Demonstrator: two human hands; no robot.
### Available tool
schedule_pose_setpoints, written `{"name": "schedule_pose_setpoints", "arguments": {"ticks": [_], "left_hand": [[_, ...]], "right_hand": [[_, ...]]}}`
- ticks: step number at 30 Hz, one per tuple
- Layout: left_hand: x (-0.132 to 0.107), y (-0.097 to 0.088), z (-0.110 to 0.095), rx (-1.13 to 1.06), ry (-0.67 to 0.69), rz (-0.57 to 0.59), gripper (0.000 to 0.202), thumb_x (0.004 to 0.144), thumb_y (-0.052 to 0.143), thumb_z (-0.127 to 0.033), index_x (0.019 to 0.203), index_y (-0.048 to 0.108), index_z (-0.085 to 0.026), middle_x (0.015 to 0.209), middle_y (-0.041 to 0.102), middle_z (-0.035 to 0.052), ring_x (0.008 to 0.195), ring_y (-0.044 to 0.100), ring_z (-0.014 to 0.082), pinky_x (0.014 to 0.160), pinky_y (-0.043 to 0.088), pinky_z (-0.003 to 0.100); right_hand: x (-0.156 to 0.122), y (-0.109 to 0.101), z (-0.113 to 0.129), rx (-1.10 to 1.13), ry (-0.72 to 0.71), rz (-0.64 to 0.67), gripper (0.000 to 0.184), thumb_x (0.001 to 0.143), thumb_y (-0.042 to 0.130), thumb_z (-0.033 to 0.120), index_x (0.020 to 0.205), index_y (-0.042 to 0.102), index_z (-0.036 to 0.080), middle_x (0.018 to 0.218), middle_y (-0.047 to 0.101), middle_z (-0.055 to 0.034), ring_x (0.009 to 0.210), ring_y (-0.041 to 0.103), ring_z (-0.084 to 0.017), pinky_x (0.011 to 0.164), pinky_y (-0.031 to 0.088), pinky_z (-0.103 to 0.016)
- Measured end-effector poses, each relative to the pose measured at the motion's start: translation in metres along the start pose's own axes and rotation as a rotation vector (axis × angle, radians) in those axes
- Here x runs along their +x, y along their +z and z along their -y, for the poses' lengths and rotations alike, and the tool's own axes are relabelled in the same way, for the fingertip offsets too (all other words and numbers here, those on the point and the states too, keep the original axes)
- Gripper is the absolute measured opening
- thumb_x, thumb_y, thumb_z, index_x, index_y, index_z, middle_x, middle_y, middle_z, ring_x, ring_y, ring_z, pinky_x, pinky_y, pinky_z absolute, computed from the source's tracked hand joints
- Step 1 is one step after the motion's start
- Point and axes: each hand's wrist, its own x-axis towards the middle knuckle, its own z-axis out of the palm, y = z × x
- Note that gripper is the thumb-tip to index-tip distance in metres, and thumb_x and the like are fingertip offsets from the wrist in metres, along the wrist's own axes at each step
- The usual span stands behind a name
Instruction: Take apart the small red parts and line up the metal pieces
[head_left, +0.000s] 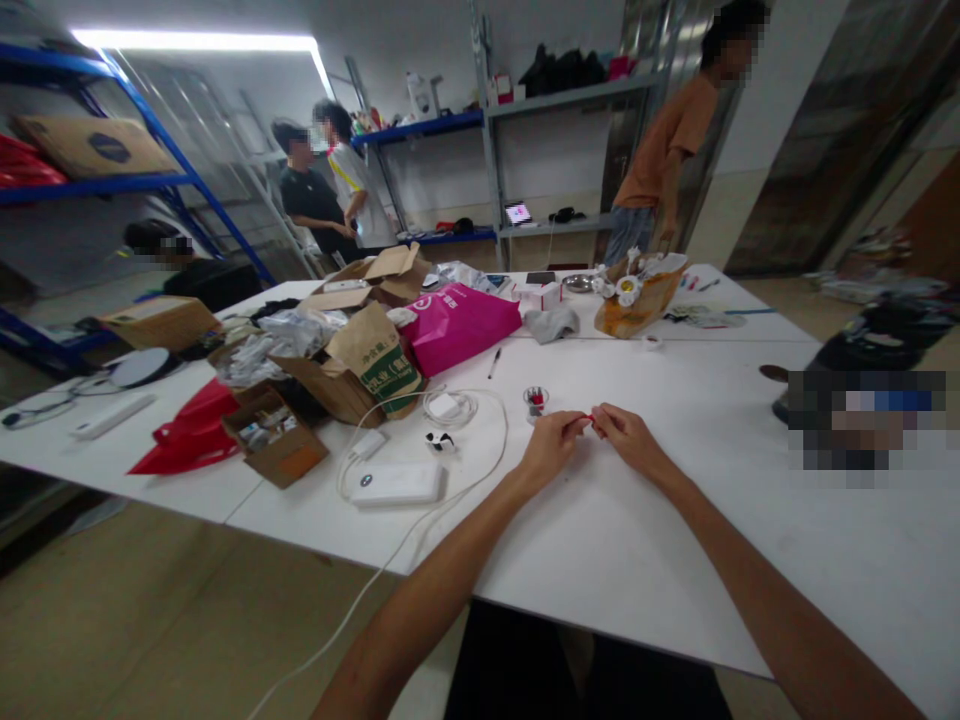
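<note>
Over the white table [712, 460], my left hand [553, 446] and my right hand [622, 434] meet at their fingertips. Between them is a small, thin red piece [588, 418], pinched from both sides; its kind is too small to make out. Just left of and beyond my hands stands a small clear cup [535, 402] with red and dark bits inside. A black-and-white object [440, 441] lies farther left, behind a white power bank-like box [397, 484]. A white cable [504, 440] loops around that area.
On the left are a red bag [191, 430], an open small carton [281, 450], a paper bag [375, 355] and a magenta bag [465, 322]. A pen [494, 363] lies midtable. A black bag [885, 345] sits at the right. Several people are beyond the table.
</note>
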Motion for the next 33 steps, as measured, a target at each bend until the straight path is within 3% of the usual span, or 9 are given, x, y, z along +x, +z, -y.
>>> {"name": "schedule_pose_setpoints", "arguments": {"ticks": [10,13,17,21,23,26,29,33], "left_hand": [[0.004,-0.008,-0.005,-0.065,-0.104,0.011,0.046,0.105,0.052,-0.046,0.072,0.068,-0.017,0.064,0.057,-0.0001,0.062,0.047,0.0145,0.063,0.035,0.030],[0.007,-0.010,0.000,-0.163,-0.182,0.042,0.052,0.101,0.055,-0.057,0.069,0.064,-0.017,0.060,0.050,-0.0009,0.058,0.041,0.0129,0.058,0.031,0.029],[0.009,-0.012,0.003,-0.474,-0.307,0.131,0.060,0.092,0.064,-0.073,0.077,0.065,-0.015,0.064,0.048,-0.0016,0.053,0.038,0.0098,0.052,0.027,0.027],[0.009,-0.013,0.001,-0.648,-0.380,0.175,0.063,0.088,0.069,-0.075,0.085,0.069,-0.012,0.064,0.040,-0.0051,0.051,0.030,0.0072,0.051,0.024,0.026],[0.009,-0.013,0.001,-0.594,-0.362,0.142,0.063,0.089,0.068,-0.075,0.082,0.069,-0.013,0.062,0.043,-0.0042,0.051,0.032,0.0076,0.051,0.025,0.026],[0.010,-0.012,0.002,-0.421,-0.255,0.025,0.058,0.093,0.067,-0.070,0.079,0.070,-0.014,0.064,0.057,0.0009,0.055,0.043,0.0101,0.054,0.032,0.026],[0.010,-0.011,0.002,-0.295,-0.139,-0.043,0.046,0.096,0.069,-0.060,0.094,0.079,-0.015,0.079,0.074,0.0060,0.067,0.059,0.0140,0.063,0.043,0.027],[0.009,-0.009,-0.001,-0.269,-0.087,-0.071,0.038,0.095,0.075,-0.054,0.100,0.081,-0.017,0.092,0.081,0.0085,0.079,0.069,0.0172,0.072,0.050,0.029]], "right_hand": [[0.000,-0.004,0.000,0.011,-0.026,0.026,0.055,0.107,0.045,0.067,0.080,0.062,0.022,0.079,0.065,-0.0021,0.078,0.059,-0.016,0.078,0.045,-0.030],[0.000,-0.005,0.003,0.005,-0.032,0.042,0.052,0.106,0.048,0.064,0.081,0.065,0.023,0.082,0.068,-0.0025,0.081,0.061,-0.016,0.081,0.047,-0.031],[0.001,-0.007,0.007,0.027,-0.045,0.069,0.047,0.105,0.051,0.062,0.088,0.071,0.023,0.091,0.074,-0.0040,0.088,0.066,-0.018,0.086,0.050,-0.032],[0.003,-0.011,0.010,0.055,-0.050,0.087,0.044,0.102,0.057,0.063,0.096,0.077,0.023,0.100,0.077,-0.0051,0.096,0.069,-0.020,0.093,0.053,-0.034],[0.003,-0.014,0.009,0.083,-0.037,0.099,0.043,0.100,0.062,0.063,0.102,0.079,0.024,0.108,0.078,-0.0055,0.103,0.071,-0.021,0.097,0.055,-0.035],[0.004,-0.017,0.005,0.160,0.015,0.083,0.045,0.096,0.068,0.065,0.108,0.078,0.024,0.111,0.078,-0.0064,0.102,0.073,-0.020,0.093,0.057,-0.034],[0.003,-0.018,0.002,0.166,0.059,0.062,0.050,0.099,0.062,0.069,0.098,0.076,0.021,0.094,0.077,-0.0063,0.085,0.070,-0.017,0.079,0.054,-0.029],[0.003,-0.018,0.002,0.106,0.087,0.069,0.060,0.102,0.053,0.072,0.081,0.071,0.020,0.075,0.069,-0.0042,0.068,0.058,-0.013,0.066,0.046,-0.027]]}}
